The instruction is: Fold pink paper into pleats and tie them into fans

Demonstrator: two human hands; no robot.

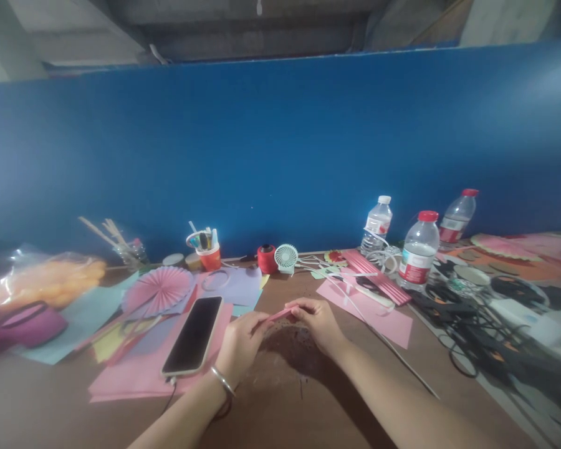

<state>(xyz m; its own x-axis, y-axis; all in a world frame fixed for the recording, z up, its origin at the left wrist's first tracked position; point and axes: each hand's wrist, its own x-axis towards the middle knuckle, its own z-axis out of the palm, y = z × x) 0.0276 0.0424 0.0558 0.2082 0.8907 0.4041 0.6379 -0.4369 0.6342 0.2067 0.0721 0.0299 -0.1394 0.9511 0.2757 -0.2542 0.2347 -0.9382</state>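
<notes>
Between my two hands stretches a narrow strip of folded pink paper [280, 314], held just above the brown table. My left hand [243, 340], with a silver bangle at the wrist, pinches its left end. The right end is gripped between the thumb and fingers of my right hand [320, 324]. Left of my left hand, a phone [193, 337] with a dark screen lies on pink paper sheets [126, 378]. To the right of my right hand is another pink sheet [397, 327], with a white-handled tool [374, 294] and a thin rod [402, 355] across it.
A pleated pink paper fan [158, 291] lies on coloured sheets at left. Along the back stand a red cup of pens [210, 257], a small fan [287, 257] and water bottles [418, 252]. Black cables [477, 324] clutter the right. A blue partition [280, 143] rises behind.
</notes>
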